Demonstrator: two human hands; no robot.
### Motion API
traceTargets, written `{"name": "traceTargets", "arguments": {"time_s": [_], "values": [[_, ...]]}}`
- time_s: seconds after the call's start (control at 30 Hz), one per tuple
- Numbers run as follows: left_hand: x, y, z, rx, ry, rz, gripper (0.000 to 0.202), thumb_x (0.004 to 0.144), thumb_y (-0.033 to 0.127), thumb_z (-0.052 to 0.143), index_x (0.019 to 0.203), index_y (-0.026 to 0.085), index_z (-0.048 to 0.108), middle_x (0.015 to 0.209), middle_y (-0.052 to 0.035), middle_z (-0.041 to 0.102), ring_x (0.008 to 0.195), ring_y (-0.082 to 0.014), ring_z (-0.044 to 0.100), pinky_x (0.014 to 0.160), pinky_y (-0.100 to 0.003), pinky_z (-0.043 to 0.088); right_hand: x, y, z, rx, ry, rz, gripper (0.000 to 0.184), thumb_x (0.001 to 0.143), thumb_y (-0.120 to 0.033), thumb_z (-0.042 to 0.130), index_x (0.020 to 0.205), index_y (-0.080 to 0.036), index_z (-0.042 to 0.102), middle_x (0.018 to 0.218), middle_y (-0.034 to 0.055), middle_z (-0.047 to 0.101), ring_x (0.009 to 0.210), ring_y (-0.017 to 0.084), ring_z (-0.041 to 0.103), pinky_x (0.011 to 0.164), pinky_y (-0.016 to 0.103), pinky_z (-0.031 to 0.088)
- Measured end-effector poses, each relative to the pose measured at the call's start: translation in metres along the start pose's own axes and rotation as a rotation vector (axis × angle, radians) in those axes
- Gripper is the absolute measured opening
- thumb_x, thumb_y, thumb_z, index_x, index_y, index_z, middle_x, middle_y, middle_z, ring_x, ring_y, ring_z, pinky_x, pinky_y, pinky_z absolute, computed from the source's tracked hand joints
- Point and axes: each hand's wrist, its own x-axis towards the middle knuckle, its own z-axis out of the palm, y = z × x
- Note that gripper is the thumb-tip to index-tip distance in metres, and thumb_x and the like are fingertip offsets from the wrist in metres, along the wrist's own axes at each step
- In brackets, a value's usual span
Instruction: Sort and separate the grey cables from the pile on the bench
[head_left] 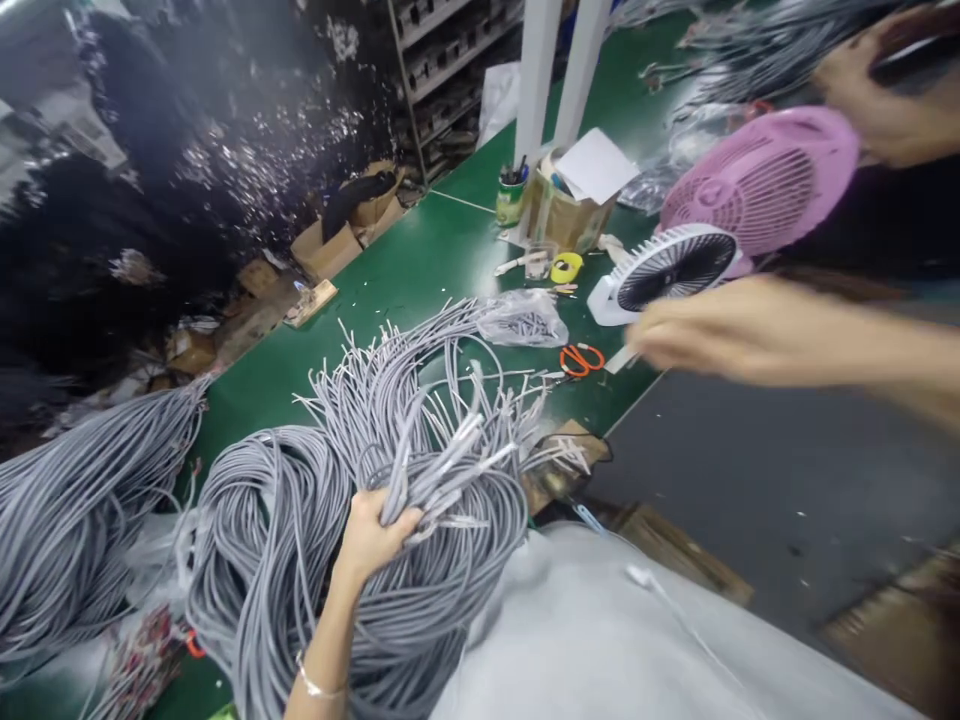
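My left hand is closed round a bunch of grey cables with pale, white-tipped ends pointing up and right. Beneath it lie big coils of grey cable. My right hand, blurred by motion, is out over the table edge in front of a small white fan. Its fingers look curled together; what they hold, if anything, is unclear. A small white strip shows by the fingertips. Left of that hand, orange-handled scissors lie on the green table.
Another cable bundle lies at the left. Farther back are a clear plastic bag, yellow tape roll, cardboard box and pen tin. A pink fan stands right, near another person's hand.
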Motion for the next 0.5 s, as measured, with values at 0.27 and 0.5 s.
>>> {"name": "traceTargets", "arguments": {"time_s": [0.27,0.5], "values": [[0.022,0.021,0.008,-0.05,-0.123,0.128,0.039,0.085,0.037,0.054,0.053,0.017,0.048,0.043,0.0071,0.034,0.037,-0.0056,0.028,0.041,-0.021,0.027,0.058,-0.069,0.102,-0.325,-0.247,-0.4,0.034,0.1,-0.037,0.037,0.085,-0.017,0.062,0.076,0.0028,0.057,0.052,0.01,0.041,0.045,0.027,0.014],[0.001,0.02,0.008,-0.07,-0.213,0.282,0.053,0.092,0.056,0.036,0.057,0.018,0.048,0.045,0.0033,0.044,0.04,-0.0085,0.039,0.043,-0.023,0.027,0.062,-0.042,0.059,-0.059,-0.383,-0.297,0.043,0.093,-0.043,0.049,0.059,-0.017,0.055,0.05,-0.001,0.05,0.043,0.007,0.033,0.045,0.025,0.018]]}}
